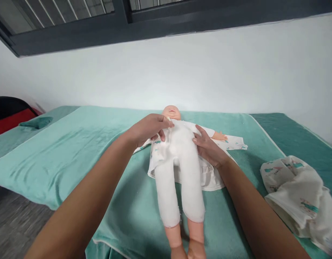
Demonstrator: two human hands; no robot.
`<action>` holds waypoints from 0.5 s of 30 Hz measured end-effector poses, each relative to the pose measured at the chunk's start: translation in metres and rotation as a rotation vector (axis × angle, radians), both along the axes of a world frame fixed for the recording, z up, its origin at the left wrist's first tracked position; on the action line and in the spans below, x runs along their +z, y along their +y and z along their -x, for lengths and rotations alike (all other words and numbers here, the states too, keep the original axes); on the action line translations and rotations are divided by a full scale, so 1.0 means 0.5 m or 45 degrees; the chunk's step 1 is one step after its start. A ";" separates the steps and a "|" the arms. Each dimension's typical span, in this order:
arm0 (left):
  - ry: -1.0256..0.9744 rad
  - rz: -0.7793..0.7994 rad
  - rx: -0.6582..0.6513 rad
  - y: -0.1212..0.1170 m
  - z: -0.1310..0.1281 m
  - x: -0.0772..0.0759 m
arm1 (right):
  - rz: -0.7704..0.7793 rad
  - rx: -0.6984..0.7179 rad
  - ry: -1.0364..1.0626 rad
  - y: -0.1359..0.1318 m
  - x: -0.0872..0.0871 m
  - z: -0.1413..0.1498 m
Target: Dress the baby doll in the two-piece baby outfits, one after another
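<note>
A baby doll point(186, 144) with a white cloth body lies on its back, head away from me and bare feet towards me. Under it is spread a white printed baby shirt point(157, 153), its left panel folded up against the doll's side. At the upper chest my left hand point(155, 127) has its fingers closed at that panel's edge; the fingertips partly hide the cloth. My right hand point(207, 145) rests against the other side of the doll's body, thumb and fingers apart. On that side, a shirt sleeve point(234, 142) lies flat beyond the doll's hand point(219, 136).
Crumpled white printed clothing point(298, 194) lies at the right on the green sheet point(74, 151). A white wall point(236, 72) rises behind the bed, with a dark window frame point(144, 27) above. A red and black object point(12, 115) stands at the far left.
</note>
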State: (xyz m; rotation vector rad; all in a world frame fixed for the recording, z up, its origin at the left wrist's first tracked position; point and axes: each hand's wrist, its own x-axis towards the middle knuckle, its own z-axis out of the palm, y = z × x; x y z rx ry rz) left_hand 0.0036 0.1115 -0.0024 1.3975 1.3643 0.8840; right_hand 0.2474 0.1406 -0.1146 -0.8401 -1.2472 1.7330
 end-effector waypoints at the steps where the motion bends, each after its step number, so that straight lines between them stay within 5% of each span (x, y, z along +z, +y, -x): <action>1: -0.003 -0.006 -0.073 -0.012 0.001 0.003 | -0.006 0.009 -0.001 -0.001 0.001 0.000; 4: -0.038 -0.096 -0.031 -0.036 0.022 -0.030 | -0.002 0.006 -0.027 -0.004 0.003 -0.001; 6: 0.121 -0.212 0.243 -0.048 0.054 -0.087 | 0.019 -0.009 -0.070 -0.004 0.004 0.001; 8: 0.541 -0.402 0.497 -0.061 0.095 -0.159 | 0.028 -0.022 -0.118 -0.004 0.003 0.005; 12: 1.323 -0.457 0.459 -0.084 0.172 -0.271 | 0.006 -0.083 -0.171 -0.003 -0.002 0.021; 15: 1.564 -0.383 0.462 -0.076 0.203 -0.292 | 0.027 -0.129 -0.153 -0.006 -0.006 0.031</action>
